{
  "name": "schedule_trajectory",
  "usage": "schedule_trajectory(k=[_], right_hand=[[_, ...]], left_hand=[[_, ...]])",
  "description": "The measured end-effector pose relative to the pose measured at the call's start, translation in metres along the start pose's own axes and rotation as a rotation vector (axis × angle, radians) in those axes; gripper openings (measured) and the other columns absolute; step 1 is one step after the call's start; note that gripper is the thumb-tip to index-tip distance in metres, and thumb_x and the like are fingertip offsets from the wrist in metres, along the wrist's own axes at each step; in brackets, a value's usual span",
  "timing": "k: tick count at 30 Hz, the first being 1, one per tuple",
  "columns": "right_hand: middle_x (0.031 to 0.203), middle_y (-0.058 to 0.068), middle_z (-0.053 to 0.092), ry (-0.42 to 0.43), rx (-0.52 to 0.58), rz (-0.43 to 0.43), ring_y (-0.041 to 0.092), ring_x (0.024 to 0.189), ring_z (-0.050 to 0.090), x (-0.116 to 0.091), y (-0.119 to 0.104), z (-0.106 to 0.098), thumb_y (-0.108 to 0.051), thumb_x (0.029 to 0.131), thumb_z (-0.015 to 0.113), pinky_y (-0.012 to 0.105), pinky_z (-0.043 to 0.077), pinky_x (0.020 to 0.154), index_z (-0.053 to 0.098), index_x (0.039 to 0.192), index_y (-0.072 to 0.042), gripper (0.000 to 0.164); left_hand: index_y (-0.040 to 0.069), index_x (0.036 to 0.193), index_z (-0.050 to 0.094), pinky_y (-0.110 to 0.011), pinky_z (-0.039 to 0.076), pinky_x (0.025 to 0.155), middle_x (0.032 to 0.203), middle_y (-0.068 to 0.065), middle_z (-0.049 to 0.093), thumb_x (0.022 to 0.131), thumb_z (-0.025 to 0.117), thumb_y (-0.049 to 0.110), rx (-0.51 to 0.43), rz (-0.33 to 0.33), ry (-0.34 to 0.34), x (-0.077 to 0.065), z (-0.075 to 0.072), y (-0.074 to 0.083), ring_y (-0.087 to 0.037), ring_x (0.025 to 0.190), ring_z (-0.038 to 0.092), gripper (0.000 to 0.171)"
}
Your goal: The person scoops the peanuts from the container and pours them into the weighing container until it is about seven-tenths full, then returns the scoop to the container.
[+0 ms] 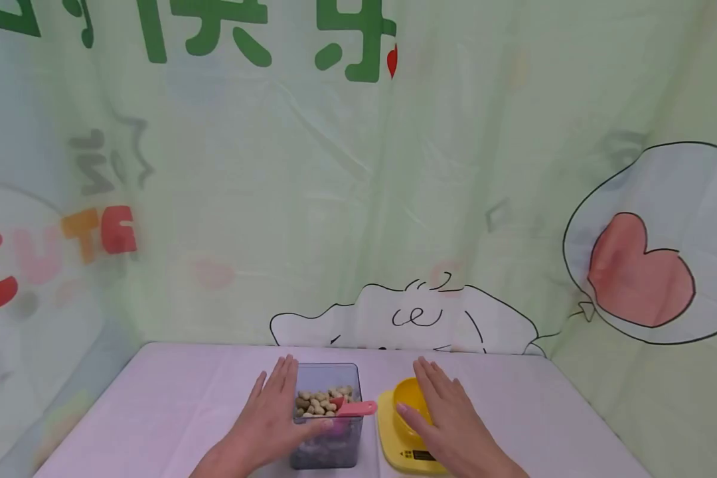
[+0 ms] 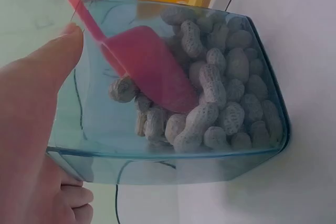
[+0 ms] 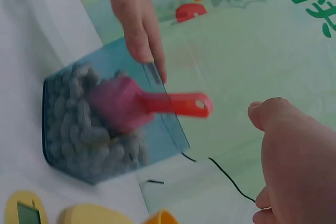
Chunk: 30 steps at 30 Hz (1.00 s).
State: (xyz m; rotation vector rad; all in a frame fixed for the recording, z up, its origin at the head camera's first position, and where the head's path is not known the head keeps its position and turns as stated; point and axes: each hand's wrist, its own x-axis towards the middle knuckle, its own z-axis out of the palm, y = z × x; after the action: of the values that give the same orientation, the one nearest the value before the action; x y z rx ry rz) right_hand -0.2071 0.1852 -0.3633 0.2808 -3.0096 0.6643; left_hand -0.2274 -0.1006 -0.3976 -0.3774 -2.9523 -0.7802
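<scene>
Over the desk (image 1: 173, 398), held left hand (image 1: 269, 411) spread beside the box (image 1: 325, 448) of peanuts (image 1: 318, 402) and scoop (image 1: 356, 408), right hand (image 1: 451, 418) likewise near the bowl (image 1: 405, 393) on the scale (image 1: 386, 425), with scooping apparently not begun.

Clear bin (image 1: 326, 449) of peanuts (image 1: 318, 403), pink scoop (image 1: 356, 408) leaning inside, yellow bowl (image 1: 407, 393) apparently on yellow scale (image 1: 386, 425)

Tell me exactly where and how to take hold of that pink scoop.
Probably best to pinch the pink scoop by its handle, coming from the person's right and slightly above. That end juts over the right rim of the clear container, toward the yellow bowl; the blade lies among the peanuts, so it would likely be harder to grasp.
</scene>
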Motion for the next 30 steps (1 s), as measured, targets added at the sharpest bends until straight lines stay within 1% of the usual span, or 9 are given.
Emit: schedule_trajectory(k=[3, 9, 11, 15, 18, 21, 23, 26, 30], right_hand=[[0.165, 0.013, 0.022, -0.023, 0.098, -0.025, 0.038, 0.152, 0.018, 0.001, -0.009, 0.001, -0.068, 0.093, 0.046, 0.063, 0.007, 0.122, 0.021, 0.159, -0.010, 0.091], [0.164, 0.013, 0.024, -0.076, 0.229, -0.073, 0.039, 0.150, 0.025, 0.001, -0.024, 0.007, -0.066, 0.096, 0.044, 0.062, 0.019, 0.120, 0.022, 0.158, -0.010, 0.087], [0.163, 0.013, 0.028, -0.097, 0.241, -0.079, 0.038, 0.148, 0.029, 0.002, -0.028, 0.008, -0.067, 0.095, 0.043, 0.061, 0.023, 0.119, 0.025, 0.158, -0.009, 0.086], [0.154, 0.015, 0.044, -0.121, 0.240, -0.102, 0.039, 0.141, 0.042, 0.004, -0.034, 0.011, -0.065, 0.097, 0.042, 0.061, 0.031, 0.115, 0.037, 0.153, -0.006, 0.081], [0.140, 0.014, 0.059, -0.152, 0.220, -0.088, 0.036, 0.128, 0.055, 0.009, -0.036, 0.011, -0.062, 0.098, 0.043, 0.061, 0.039, 0.109, 0.046, 0.147, -0.004, 0.076], [0.129, 0.012, 0.066, -0.195, 0.206, -0.072, 0.028, 0.112, 0.063, 0.015, -0.035, 0.011, -0.056, 0.100, 0.044, 0.058, 0.046, 0.104, 0.052, 0.141, -0.002, 0.069], [0.122, 0.010, 0.069, -0.215, 0.212, -0.085, 0.022, 0.103, 0.063, 0.016, -0.033, 0.011, -0.051, 0.102, 0.044, 0.057, 0.049, 0.101, 0.055, 0.137, -0.001, 0.062], [0.110, 0.005, 0.072, -0.238, 0.255, -0.119, 0.019, 0.093, 0.065, 0.017, -0.032, 0.010, -0.046, 0.103, 0.046, 0.053, 0.054, 0.095, 0.061, 0.130, -0.001, 0.054], [0.091, -0.002, 0.071, -0.240, 0.280, -0.133, 0.016, 0.079, 0.063, 0.017, -0.034, 0.010, -0.045, 0.101, 0.051, 0.040, 0.059, 0.080, 0.068, 0.116, -0.006, 0.045]], left_hand=[[-0.003, 0.156, 0.019, -0.062, 0.012, 0.122, 0.164, -0.020, 0.020, 0.073, 0.055, 0.086, -0.011, 0.007, -0.007, -0.001, 0.004, 0.003, -0.037, 0.153, 0.015, 0.126], [-0.004, 0.156, 0.018, -0.062, 0.013, 0.122, 0.164, -0.021, 0.019, 0.074, 0.052, 0.087, -0.022, 0.029, -0.003, -0.004, 0.009, 0.005, -0.037, 0.153, 0.015, 0.127], [-0.004, 0.156, 0.019, -0.062, 0.014, 0.122, 0.164, -0.021, 0.019, 0.075, 0.052, 0.086, -0.015, 0.035, 0.004, -0.004, 0.008, 0.005, -0.037, 0.153, 0.015, 0.126], [-0.003, 0.156, 0.019, -0.062, 0.013, 0.122, 0.164, -0.021, 0.019, 0.075, 0.051, 0.087, 0.004, 0.031, 0.006, -0.002, 0.006, 0.005, -0.036, 0.154, 0.014, 0.126], [-0.003, 0.156, 0.019, -0.062, 0.012, 0.122, 0.164, -0.020, 0.019, 0.073, 0.051, 0.088, 0.011, 0.027, 0.006, 0.000, 0.005, 0.005, -0.036, 0.154, 0.014, 0.127], [-0.003, 0.156, 0.019, -0.061, 0.013, 0.122, 0.164, -0.021, 0.019, 0.073, 0.052, 0.087, 0.012, 0.030, 0.005, 0.000, 0.005, 0.005, -0.036, 0.154, 0.014, 0.127], [-0.003, 0.156, 0.019, -0.061, 0.014, 0.122, 0.164, -0.021, 0.019, 0.074, 0.053, 0.087, 0.010, 0.032, 0.001, 0.000, 0.004, 0.005, -0.037, 0.154, 0.014, 0.126], [-0.003, 0.156, 0.018, -0.061, 0.014, 0.122, 0.164, -0.022, 0.018, 0.075, 0.053, 0.085, 0.011, 0.040, -0.004, -0.001, 0.004, 0.005, -0.037, 0.154, 0.013, 0.125], [-0.004, 0.156, 0.018, -0.061, 0.015, 0.122, 0.164, -0.022, 0.018, 0.076, 0.053, 0.085, 0.015, 0.047, -0.007, -0.002, 0.004, 0.005, -0.037, 0.154, 0.013, 0.125]])
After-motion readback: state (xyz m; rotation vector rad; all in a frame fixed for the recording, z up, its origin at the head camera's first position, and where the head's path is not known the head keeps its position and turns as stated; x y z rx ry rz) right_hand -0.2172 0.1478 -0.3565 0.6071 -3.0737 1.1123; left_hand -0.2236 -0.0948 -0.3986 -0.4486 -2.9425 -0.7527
